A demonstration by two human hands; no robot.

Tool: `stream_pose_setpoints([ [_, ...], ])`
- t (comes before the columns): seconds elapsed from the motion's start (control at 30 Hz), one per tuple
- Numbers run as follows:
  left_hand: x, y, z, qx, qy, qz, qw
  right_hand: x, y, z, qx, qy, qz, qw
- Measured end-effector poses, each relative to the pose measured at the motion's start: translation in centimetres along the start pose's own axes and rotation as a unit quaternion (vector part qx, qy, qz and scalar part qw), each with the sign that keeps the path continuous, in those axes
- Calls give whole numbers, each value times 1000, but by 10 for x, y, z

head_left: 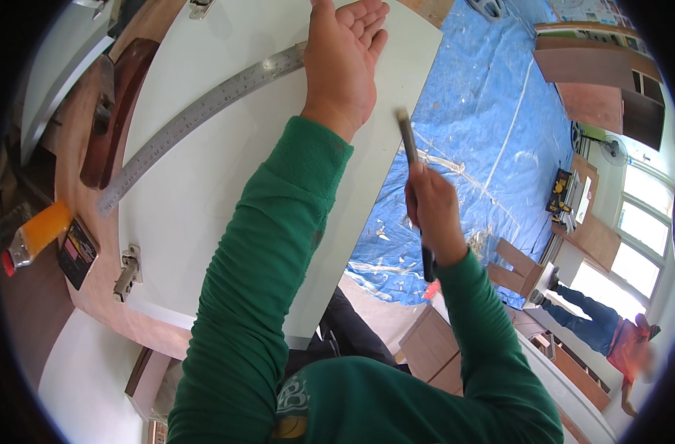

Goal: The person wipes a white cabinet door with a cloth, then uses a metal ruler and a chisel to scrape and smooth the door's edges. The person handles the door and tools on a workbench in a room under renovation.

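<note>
My left hand (342, 66) is over a white panel (226, 177), palm partly up and fingers loosely apart, holding nothing. A steel ruler (204, 111) lies across the panel; its far end meets the edge of this hand. My right hand (435, 211) is closed around a slim tool (407, 139) with a black handle end and a worn tan tip. Its exact kind cannot be made out. The tool is raised beside the panel's right edge. Metal cabinet hinges sit on the panel's left side, one hinge (129, 272) nearer me and another hinge (200, 7) farther away.
A dark reddish wooden block tool (115, 111), a flat black item (78, 253) and an orange bottle (41, 233) are on the wooden bench at left. Blue sheeting (478, 111) covers the floor. At far right, a person (611, 329) stands near windows.
</note>
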State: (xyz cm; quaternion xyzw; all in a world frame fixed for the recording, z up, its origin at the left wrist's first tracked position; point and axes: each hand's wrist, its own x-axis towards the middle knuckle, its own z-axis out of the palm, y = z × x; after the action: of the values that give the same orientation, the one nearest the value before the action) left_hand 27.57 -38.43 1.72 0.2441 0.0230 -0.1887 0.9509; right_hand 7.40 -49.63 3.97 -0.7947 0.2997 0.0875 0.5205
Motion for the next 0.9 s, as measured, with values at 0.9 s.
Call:
stream_pose_setpoints([
  [0.9, -8, 7, 19, 77, 25, 34, 996, 110, -57, -31, 95, -6, 14, 995],
])
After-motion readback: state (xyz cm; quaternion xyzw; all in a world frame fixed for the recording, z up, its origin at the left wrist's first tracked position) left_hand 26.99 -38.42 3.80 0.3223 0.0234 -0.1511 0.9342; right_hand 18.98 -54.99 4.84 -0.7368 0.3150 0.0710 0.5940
